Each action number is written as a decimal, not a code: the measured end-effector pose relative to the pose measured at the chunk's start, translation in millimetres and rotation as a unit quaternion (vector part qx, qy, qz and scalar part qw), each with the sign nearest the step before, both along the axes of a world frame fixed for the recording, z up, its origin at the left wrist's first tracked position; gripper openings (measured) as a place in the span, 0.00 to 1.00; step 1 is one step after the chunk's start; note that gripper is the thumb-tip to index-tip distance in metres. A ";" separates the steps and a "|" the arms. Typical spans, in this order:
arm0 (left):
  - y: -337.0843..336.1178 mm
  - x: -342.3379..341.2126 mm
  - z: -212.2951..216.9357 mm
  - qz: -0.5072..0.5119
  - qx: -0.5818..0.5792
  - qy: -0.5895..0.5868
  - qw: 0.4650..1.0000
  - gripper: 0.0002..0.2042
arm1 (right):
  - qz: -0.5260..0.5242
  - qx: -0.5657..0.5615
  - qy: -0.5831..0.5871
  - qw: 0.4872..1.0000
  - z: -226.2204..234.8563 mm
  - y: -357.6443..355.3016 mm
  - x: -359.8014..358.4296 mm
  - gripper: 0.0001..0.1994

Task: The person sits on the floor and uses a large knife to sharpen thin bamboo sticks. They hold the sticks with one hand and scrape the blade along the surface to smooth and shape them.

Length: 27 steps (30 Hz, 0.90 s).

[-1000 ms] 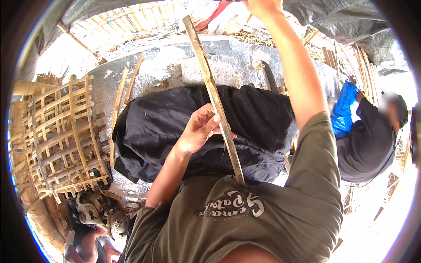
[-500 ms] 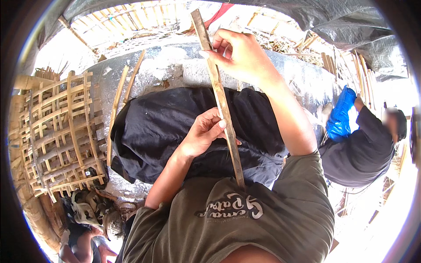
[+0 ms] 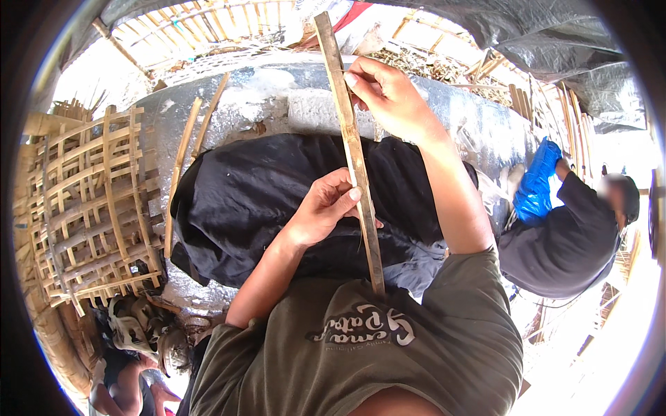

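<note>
At upper strip [image 3: 354,149], R hand [image 3: 390,99], vs. well off it 1s ago

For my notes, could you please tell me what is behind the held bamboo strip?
Black cloth, a mottled grey surface farther up and part of the left hand show behind the bamboo strip. What it directly covers cannot be seen.

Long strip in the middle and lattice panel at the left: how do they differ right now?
The long strip is one narrow piece; the lattice panel is many slats crossing with open gaps.
The long strip is pinched in the left hand, with the right hand at its upper part; neither of these hands touches the lattice panel.
Both are brownish-tan and look like wood or bamboo.
</note>
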<state>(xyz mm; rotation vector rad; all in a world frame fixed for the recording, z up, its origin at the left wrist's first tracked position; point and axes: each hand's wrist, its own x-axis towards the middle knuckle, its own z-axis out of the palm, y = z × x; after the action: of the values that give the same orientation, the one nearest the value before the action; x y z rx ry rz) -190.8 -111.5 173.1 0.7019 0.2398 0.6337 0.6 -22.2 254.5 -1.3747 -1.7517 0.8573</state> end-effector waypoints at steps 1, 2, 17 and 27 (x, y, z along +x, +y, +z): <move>-0.3 0.8 -0.3 0.000 0.001 -0.001 1.000 0.07 | -0.003 0.015 -0.018 1.000 -3.2 -0.2 1.2 0.09; -0.6 1.8 -0.5 0.001 0.002 -0.001 1.000 0.07 | -0.003 0.011 -0.020 1.000 -4.7 -0.1 2.1 0.09; 1.0 3.7 5.4 0.002 0.010 0.038 0.999 0.06 | -0.041 0.047 -0.101 0.993 -12.1 -2.3 5.6 0.10; 1.6 6.5 -0.9 0.002 0.013 0.052 0.999 0.05 | -0.016 0.008 -0.057 0.998 -22.1 -1.3 21.2 0.09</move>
<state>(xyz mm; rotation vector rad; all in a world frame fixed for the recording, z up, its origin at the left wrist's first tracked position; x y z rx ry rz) -184.3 -109.9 172.2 0.7611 0.3287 0.6057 21.7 -23.5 232.4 -1.4616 -1.8133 0.7590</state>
